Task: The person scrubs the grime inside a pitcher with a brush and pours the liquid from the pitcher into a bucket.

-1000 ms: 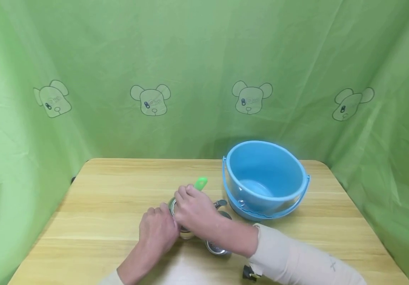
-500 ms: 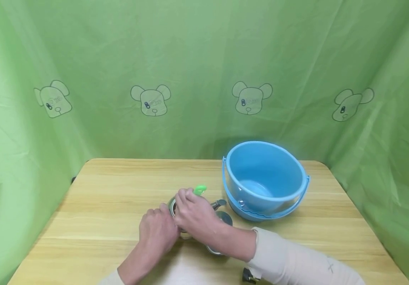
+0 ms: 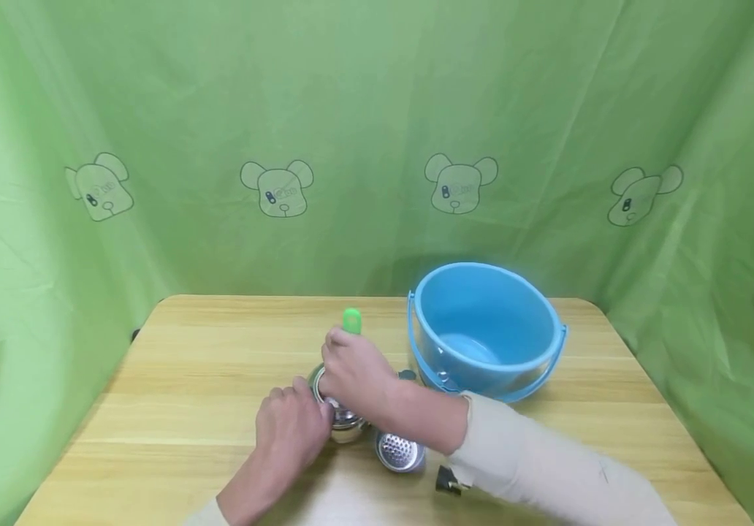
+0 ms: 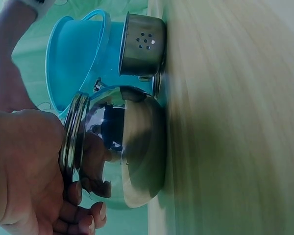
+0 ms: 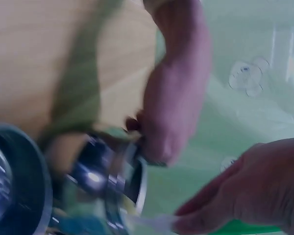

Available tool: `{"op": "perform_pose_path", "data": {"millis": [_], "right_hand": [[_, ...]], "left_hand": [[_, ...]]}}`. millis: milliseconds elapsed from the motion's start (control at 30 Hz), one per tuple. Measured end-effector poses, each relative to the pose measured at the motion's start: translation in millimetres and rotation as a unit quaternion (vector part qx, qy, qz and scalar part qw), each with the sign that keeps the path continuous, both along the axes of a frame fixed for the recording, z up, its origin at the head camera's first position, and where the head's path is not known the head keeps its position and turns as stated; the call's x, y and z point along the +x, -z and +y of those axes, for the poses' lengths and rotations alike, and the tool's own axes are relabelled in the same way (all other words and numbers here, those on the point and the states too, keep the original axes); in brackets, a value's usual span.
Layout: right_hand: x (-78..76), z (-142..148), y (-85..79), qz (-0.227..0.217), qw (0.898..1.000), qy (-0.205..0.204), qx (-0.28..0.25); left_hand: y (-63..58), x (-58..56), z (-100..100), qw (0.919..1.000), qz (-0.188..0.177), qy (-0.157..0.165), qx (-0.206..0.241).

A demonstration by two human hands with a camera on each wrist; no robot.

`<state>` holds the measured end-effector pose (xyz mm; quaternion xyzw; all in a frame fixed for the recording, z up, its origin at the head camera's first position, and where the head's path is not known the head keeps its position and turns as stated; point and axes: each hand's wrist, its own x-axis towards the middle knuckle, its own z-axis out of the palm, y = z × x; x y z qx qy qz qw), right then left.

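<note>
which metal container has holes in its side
The straight-sided silver metal cup: holes pierce it, while the round silver metal pot looks smooth.

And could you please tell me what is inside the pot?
The tool in the right hand appears to reach into the pot; that hand covers much of its mouth, hiding anything deeper.

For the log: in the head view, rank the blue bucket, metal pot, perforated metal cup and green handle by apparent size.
1. Blue bucket
2. Metal pot and perforated metal cup: order unsure, both partly hidden
3. Green handle, visible end only
</note>
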<state>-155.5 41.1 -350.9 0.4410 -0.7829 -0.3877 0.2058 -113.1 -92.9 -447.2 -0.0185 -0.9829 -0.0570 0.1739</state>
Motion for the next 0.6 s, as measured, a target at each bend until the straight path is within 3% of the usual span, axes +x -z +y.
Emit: {"op": "perform_pose_path", "data": {"millis": [267,467,600], "right_hand": [[-25.5,-3.0,-15.5,-0.092,0.995,0.010,-0.045],[-33.3,-1.1,-21.0,-0.178,0.982,0.039,-0.047],[-34.9,1.0,-21.2,-0.201,0.977,0.036,-0.062]], "left_hand": [[-1.3,-0.3,-0.5,0.9994,-0.033,-0.011,0.001],[-0.8,-0.9,0.3,0.9991,-0.041,-0.008,0.007],[-0.7,-1.4,0.5,0.9992,-0.039,-0.008,0.002]]}}
